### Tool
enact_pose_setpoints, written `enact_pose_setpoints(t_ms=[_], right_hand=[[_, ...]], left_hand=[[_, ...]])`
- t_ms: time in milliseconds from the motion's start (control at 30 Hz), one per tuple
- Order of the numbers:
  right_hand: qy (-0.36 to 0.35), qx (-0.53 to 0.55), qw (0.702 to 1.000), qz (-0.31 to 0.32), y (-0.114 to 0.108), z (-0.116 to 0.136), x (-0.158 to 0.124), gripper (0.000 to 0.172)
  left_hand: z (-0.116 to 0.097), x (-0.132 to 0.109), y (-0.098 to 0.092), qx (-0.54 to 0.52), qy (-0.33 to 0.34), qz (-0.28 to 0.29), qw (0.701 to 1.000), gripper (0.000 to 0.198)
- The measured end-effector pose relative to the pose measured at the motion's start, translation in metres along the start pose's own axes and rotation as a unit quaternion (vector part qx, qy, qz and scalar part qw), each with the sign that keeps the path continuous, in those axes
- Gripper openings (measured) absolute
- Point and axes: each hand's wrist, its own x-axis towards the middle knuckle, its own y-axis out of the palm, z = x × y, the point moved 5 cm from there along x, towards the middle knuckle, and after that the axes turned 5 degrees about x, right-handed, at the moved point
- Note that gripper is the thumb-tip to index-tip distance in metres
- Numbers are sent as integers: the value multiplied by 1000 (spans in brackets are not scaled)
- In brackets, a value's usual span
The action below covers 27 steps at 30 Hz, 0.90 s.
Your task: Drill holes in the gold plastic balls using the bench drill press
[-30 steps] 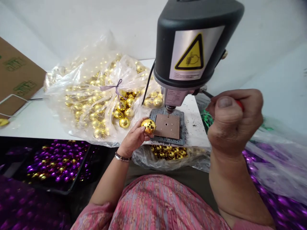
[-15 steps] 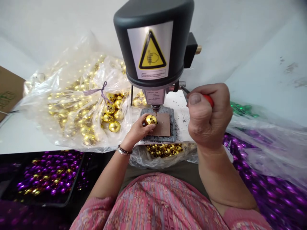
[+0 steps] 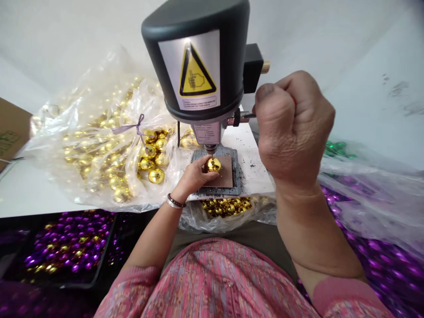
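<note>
A shiny gold bauble [image 3: 213, 164], round and mirror-bright, sits pinched in the left hand's fingers [image 3: 199, 166] just under the bench drill's chuck [image 3: 209, 148]. Right of that chuck, the right hand [image 3: 293, 128] closes in a fist around the end of a thin metal lever [image 3: 248, 115].

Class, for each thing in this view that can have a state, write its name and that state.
Left hand, gripping gold bauble
Gold bauble, held over brown pad under drill chuck
Right hand, clenched on drill lever
Plastic bag of gold baubles, tied with purple ribbon
</note>
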Motion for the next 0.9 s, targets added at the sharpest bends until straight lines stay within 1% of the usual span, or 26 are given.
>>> enact_pose_setpoints(t_ms=[133,267,333,433,500,600,767,900], right_hand=[[6,3,1000,18,-1,-1,-1,28],[-11,19,1000,21,-4,-3,-12,27],[-31,10,999,24,-5,-5,-21,24],[-86,-28,995,33,-6,-10,-38,18],[-127,-58,990,30,-6,-14,-50,15],[-155,-79,984,21,-5,-22,-63,10],[-161,-56,985,4,-1,-37,-74,11],[-189,-22,982,-17,3,-47,-81,15]], left_hand=[[-3,6,1,23,37,6,999,51],[3,8,5,-10,40,0,999,54],[5,7,8,-28,44,2,999,55],[7,6,9,-39,49,-1,998,56],[7,6,8,-40,51,-7,998,56],[7,5,7,-39,52,-10,998,53],[4,3,6,-36,53,-13,998,50],[2,3,6,-31,53,-6,998,45]])
